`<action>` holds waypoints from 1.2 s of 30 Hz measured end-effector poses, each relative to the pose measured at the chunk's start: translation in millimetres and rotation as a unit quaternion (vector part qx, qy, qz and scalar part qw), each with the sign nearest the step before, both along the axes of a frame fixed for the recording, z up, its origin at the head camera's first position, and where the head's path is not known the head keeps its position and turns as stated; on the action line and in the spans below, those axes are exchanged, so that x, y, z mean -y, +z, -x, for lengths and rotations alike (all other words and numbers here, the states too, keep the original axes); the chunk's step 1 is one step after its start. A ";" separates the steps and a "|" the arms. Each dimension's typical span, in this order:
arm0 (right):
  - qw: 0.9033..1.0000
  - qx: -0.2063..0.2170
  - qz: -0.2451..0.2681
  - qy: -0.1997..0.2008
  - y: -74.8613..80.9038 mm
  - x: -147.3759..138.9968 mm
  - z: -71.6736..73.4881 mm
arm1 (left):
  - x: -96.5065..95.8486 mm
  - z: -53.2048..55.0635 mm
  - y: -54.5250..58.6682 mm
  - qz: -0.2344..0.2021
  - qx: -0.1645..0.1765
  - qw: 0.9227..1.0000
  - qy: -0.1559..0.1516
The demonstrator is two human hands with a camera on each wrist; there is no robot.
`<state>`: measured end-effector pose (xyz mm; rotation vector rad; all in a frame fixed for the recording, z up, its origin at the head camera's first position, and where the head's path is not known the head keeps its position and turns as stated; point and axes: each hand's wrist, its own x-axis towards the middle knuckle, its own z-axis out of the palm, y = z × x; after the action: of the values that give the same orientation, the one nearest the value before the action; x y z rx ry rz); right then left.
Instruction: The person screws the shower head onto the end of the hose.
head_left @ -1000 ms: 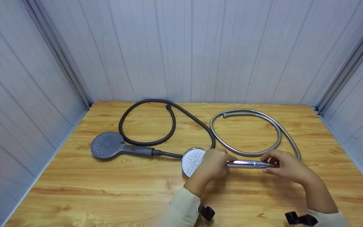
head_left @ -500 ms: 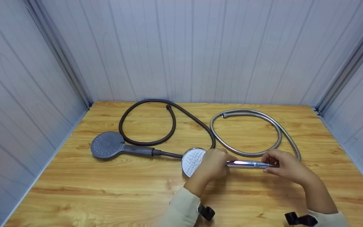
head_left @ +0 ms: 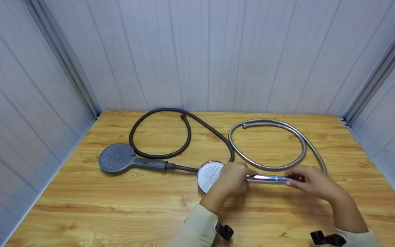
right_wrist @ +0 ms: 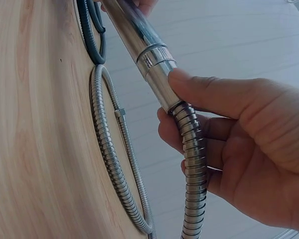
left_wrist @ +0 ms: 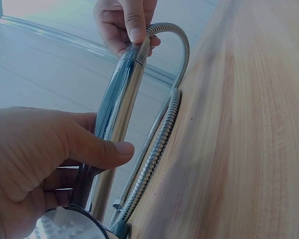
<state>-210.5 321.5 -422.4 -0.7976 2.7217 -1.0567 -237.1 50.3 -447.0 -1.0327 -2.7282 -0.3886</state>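
Observation:
My left hand (head_left: pixel 233 178) grips the handle (left_wrist: pixel 117 99) of a chrome shower head (head_left: pixel 208 175) with a white nozzle face, which shows left of that hand. At the handle's right end, my right hand (head_left: pixel 312 180) pinches the metal end fitting (right_wrist: pixel 164 87) of a silver shower hose (right_wrist: pixel 193 164), thumb on one side and fingers curled behind. In the right wrist view the fitting sits in line against the handle. From there the ribbed hose bends down to the table. The left palm hides part of the handle in the head view.
A grey shower head (head_left: pixel 117 157) lies on the wooden table (head_left: pixel 132 212) at left. Its dark hose (head_left: pixel 159 156) loops behind it and passes near the chrome head. The silver hose's loop lies at back right, its free end nut (head_left: pixel 244 125) inward. Panelled walls (head_left: pixel 197 55) enclose the table.
My right fingers have shifted slightly around the hose fitting, thumb and fingertips now a little closer to the handle. The left hand and the shower head have stayed in place.

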 end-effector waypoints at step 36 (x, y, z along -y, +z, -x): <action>0.999 -0.036 0.005 -0.011 -1.9 3.4 -0.7 | -0.3 0.1 -0.5 -0.005 -0.007 1.000 0.002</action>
<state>-209.8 318.1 -424.4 -0.8243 2.7934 -1.0683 -237.3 50.5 -447.5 -1.0243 -2.7137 -0.3917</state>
